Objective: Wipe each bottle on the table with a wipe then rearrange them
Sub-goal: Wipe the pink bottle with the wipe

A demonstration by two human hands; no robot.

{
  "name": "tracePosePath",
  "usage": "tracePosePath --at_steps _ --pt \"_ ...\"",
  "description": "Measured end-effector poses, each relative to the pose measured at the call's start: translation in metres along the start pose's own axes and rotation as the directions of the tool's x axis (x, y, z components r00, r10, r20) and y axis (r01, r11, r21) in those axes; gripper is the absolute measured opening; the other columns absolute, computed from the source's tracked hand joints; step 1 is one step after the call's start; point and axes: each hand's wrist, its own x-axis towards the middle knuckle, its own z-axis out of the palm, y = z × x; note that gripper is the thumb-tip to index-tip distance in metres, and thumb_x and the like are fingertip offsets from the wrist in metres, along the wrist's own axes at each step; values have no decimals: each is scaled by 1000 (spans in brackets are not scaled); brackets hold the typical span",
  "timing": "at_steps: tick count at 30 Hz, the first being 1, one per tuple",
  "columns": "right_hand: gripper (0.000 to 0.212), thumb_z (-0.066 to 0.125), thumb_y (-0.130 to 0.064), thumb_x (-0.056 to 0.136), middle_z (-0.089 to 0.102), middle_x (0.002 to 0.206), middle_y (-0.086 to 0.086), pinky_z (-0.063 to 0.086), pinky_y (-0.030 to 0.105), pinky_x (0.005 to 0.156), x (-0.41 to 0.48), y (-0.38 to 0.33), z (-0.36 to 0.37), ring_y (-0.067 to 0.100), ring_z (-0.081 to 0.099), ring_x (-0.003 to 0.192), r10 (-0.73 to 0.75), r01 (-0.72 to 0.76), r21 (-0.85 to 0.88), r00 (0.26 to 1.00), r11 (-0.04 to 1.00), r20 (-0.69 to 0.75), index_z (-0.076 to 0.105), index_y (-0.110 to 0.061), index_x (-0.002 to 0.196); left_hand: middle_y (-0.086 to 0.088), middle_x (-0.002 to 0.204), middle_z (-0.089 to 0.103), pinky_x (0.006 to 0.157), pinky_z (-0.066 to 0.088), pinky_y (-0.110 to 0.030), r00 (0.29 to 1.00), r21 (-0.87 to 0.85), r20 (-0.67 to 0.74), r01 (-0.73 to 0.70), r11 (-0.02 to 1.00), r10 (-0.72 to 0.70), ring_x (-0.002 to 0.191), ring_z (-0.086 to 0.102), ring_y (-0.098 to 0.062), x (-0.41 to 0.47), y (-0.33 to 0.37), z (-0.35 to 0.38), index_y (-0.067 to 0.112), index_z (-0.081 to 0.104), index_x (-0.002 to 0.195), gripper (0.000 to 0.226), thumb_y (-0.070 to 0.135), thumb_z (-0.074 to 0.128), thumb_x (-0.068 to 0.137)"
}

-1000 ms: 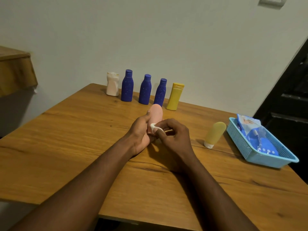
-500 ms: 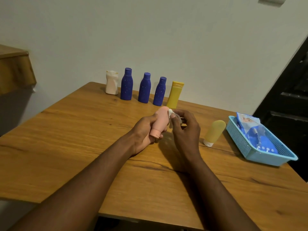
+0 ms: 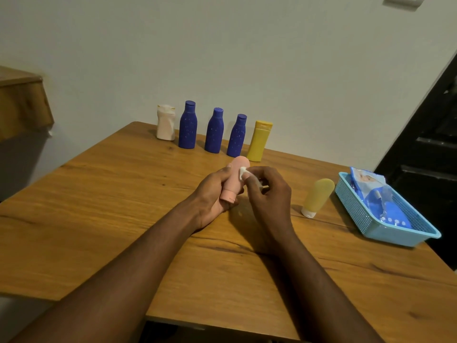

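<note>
My left hand (image 3: 211,198) grips a pink bottle (image 3: 235,178) above the middle of the table, cap end pointing down towards me. My right hand (image 3: 268,194) pinches a small white wipe (image 3: 243,172) and presses it against the bottle's upper side. Along the far edge stand a white bottle (image 3: 165,122), three blue bottles (image 3: 188,125) (image 3: 214,131) (image 3: 237,136) and a yellow bottle (image 3: 258,141). A pale yellow tube bottle (image 3: 316,196) stands cap-down to the right of my hands.
A light blue basket (image 3: 376,231) at the right table edge holds a blue pack of wipes (image 3: 376,194). The wooden table (image 3: 99,206) meets a pale wall behind. A wooden shelf (image 3: 22,102) juts out at left; a dark doorway is at right.
My right hand has carried the wipe from the bottle's cap end up to its rounded top. The bottle has tilted so that its cap points towards me.
</note>
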Motion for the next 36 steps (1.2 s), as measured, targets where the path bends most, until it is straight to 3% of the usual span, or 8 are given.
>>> tracePosePath --at_steps 3,10,13,16,19,23,27,36 --pt "11 66 -20 98 70 97 -7 51 21 72 3 3 -1 8 63 89 23 -22 18 999 1000 -42 72 -19 107 -15 121 66 66 55 -31 1000 -19 -18 -4 1000 3 87 65 -18 -1 1 2 14 54 143 42 39 47 110" --pt "10 73 -24 91 72 98 -14 58 32 78 -6 -4 5 6 66 92 37 -51 55 970 997 239 77 -23 100 -21 130 66 106 54 -54 998 -134 -64 -26 991 17 118 69 -36 4 5 -9 11 52 138 46 45 50 108" --pt "12 72 -20 91 72 100 -13 58 32 78 -5 -3 5 6 65 92 15 -24 46 979 999 202 76 -22 102 -20 128 67 103 57 -50 999 -125 -37 -32 992 27 116 70 -33 3 4 -6 7 52 141 44 33 58 106" --pt "12 68 -19 94 72 98 -11 56 31 77 -3 0 3 7 65 90 52 -57 39 992 998 114 74 -22 104 -21 124 69 79 63 -39 1000 -160 16 -11 987 14 106 72 -29 0 2 -2 4 51 140 42 21 62 104" --pt "12 67 -17 95 73 95 -10 54 28 73 -1 2 1 8 66 86 89 -94 77 993 993 72 75 -21 103 -25 135 65 99 58 -44 999 -177 44 28 984 -21 122 66 -33 -2 2 -2 1 55 135 37 20 59 103" --pt "11 67 -20 94 72 99 -11 55 29 75 -3 -2 1 8 65 92 68 -81 75 984 994 165 74 -23 102 -27 135 64 78 64 -38 1000 -186 23 23 982 -19 121 68 -35 -1 5 -4 -2 53 134 37 16 60 103" --pt "6 71 -26 91 70 97 -15 54 26 76 -8 -7 3 6 63 93 35 -51 54 963 997 267 75 -27 95 -21 122 71 100 59 -48 998 -144 -62 -33 989 24 107 73 -32 4 6 -6 -1 56 127 29 14 62 103" --pt "12 67 -21 95 70 100 -12 55 26 73 -2 0 0 6 63 89 122 -124 20 988 992 94 73 -22 106 -19 124 71 88 63 -40 991 -48 -64 -118 992 115 114 71 -29 2 4 -7 5 60 132 43 17 76 94"
